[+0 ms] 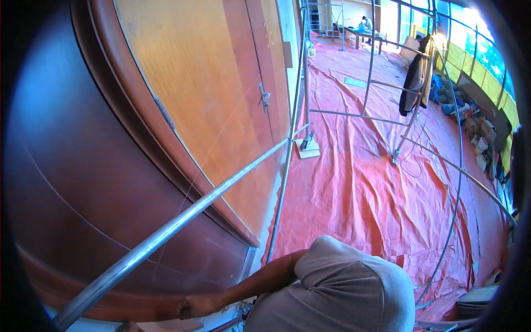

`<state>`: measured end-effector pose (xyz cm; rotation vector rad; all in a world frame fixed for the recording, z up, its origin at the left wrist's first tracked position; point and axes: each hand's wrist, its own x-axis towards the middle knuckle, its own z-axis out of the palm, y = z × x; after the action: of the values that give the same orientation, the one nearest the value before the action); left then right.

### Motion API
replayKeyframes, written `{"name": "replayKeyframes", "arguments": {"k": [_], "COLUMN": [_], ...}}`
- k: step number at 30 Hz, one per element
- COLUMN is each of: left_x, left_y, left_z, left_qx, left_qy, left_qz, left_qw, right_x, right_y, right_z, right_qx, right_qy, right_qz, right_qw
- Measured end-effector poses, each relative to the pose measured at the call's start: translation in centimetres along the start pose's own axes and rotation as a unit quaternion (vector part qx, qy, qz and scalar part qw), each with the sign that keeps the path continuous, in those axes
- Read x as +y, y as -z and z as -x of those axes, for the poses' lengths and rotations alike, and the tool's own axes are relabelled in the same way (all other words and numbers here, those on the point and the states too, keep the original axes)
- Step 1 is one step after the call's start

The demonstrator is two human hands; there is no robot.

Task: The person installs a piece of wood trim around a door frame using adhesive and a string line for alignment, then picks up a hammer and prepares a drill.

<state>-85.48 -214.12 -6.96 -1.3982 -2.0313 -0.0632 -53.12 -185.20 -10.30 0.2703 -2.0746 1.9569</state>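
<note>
At the lower edge, my right forearm reaches left from a grey sleeve. My right hand has its fingers curled in, close to the reddish-brown lower rail of a dark wooden panel. Whatever it holds, if anything, is hidden. Only a small part of my left hand shows at the bottom rim, beside the same rail; its fingers are mostly cut off. A pale strip lies just below the two hands. Above them, a metal scaffold tube runs diagonally across the panel.
An orange-brown door with a metal handle stands beyond the panel. Wrinkled red sheeting covers the floor. Scaffold frames rise ahead, one with a dark jacket hanging on it. Piled items line the right; a person is far back.
</note>
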Motion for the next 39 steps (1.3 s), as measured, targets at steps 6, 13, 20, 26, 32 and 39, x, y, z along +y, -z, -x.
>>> {"name": "replayKeyframes", "arguments": {"k": [6, 13, 20, 26, 32, 39], "left_x": [4.0, 9.7, 11.5, 11.5, 13.0, 9.7], "left_y": [-6.2, 1.3, 4.5, 5.4, 6.1, 8.1], "left_z": [-4.2, -9.2, -11.5, -12.4, -11.7, -4.4], "left_qx": [0.370, 0.065, -0.058, -0.179, -0.203, -0.171], "left_qy": [0.058, 0.040, 0.052, 0.099, 0.189, 0.244], "left_qz": [-0.050, 0.040, 0.096, 0.312, 0.372, 0.468], "left_qw": [0.926, 0.996, 0.992, 0.928, 0.886, 0.832], "right_x": [-4.4, -5.2, -5.5, -3.2, -2.3, -3.1], "right_y": [-0.7, -1.7, -2.5, -2.3, 0.7, 3.3], "right_z": [0.9, 2.1, 2.5, 0.7, 1.9, 3.5], "right_qx": [-0.045, -0.056, 0.004, -0.048, -0.074, -0.082], "right_qy": [-0.146, -0.187, -0.208, -0.234, -0.263, -0.193], "right_qz": [-0.249, -0.301, -0.295, -0.310, -0.284, -0.260], "right_qw": [0.956, 0.933, 0.933, 0.920, 0.919, 0.942]}}
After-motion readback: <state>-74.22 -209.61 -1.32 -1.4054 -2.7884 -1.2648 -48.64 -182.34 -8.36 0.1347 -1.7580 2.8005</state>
